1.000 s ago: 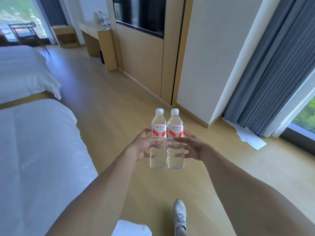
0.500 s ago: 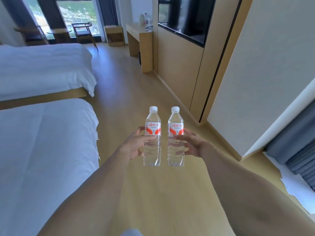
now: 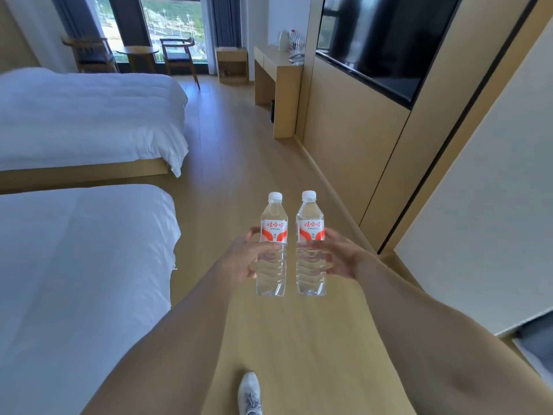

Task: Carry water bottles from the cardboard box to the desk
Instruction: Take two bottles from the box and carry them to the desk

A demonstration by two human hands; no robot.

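We hold two bottles upright side by side over the floor (image 3: pixel 239 163), the left bottle (image 3: pixel 273 250) in our left hand (image 3: pixel 244 259) and the right bottle (image 3: pixel 310 250) in our right hand (image 3: pixel 344 259), just apart. Taking the bottles as our landmark, two beds (image 3: pixel 83 115) lie to their left. Far beyond them and slightly right, the surface (image 3: pixel 276 70) stands against the wall, with a kettle (image 3: pixel 283 40) on it.

Light wood floor (image 3: pixel 239 163) is running the whole length of the room, with two white beds sitting on it at the left – the near bed (image 3: pixel 74 265) and the far bed (image 3: pixel 86 115). The desk (image 3: pixel 276 73) is standing against the right wall, carrying a kettle (image 3: pixel 283 40) and some small bottles (image 3: pixel 296 43).
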